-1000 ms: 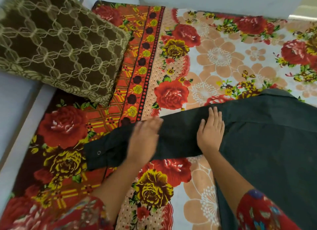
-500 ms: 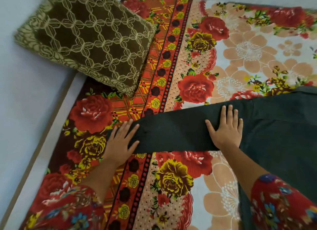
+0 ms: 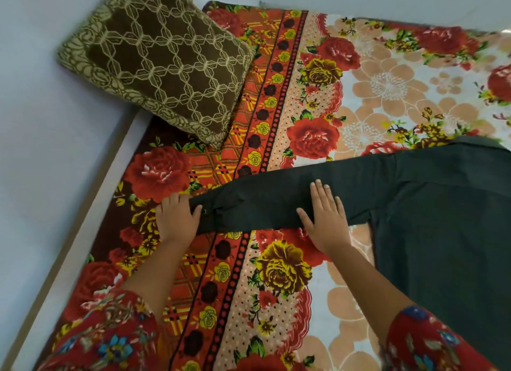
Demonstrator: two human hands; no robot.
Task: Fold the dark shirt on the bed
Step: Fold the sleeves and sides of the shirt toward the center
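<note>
On the bed (image 3: 387,88), right hand (image 3: 326,218) lies flat on cropped dark shirt (image 3: 442,232); left hand (image 3: 177,218) at cuff (image 3: 211,217), grip unclear.

Item count, as observed from the bedside: one bed (image 3: 387,88); one patterned cushion (image 3: 157,66); one dark shirt (image 3: 442,218), with one shirt sleeve (image 3: 276,202) laid out and one snap (image 3: 204,211) visible. Grips: two, one left grip (image 3: 177,218) and one right grip (image 3: 326,221).

Bed (image 3: 83,227) under a bright flower sheet (image 3: 276,287), brown pillow (image 3: 157,66) at its far left corner, dark shirt (image 3: 442,232) flat on the right side, sleeve (image 3: 276,202) reaching left
</note>
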